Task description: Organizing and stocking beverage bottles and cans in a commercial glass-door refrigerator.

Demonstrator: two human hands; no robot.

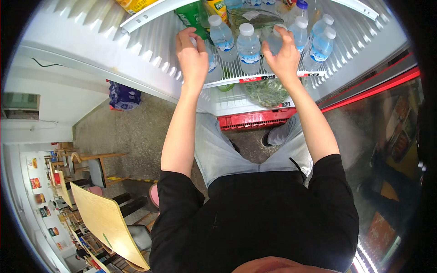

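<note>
Both of my hands reach onto a wire shelf of a drinks fridge. My left hand (193, 56) grips the cap end of a clear water bottle (213, 70) at the shelf's left front. My right hand (284, 56) has its fingers around the white cap of another water bottle (273, 42), whose lower part is partly hidden. Between my hands a water bottle (248, 51) stands upright, with one more (222, 39) behind it to the left. Several similar bottles (321, 46) stand right of my right hand. Behind are a green bottle (189, 17) and a bagged leafy bundle (256, 20).
Bagged greens (266, 92) lie on the level below. An upper shelf's white rail (146, 17) crosses above. The open glass door (379, 136) is at the right. Wooden tables (102, 218) and chairs (97, 172) stand at the left, with a purple wrapped pack (124, 95) on the floor.
</note>
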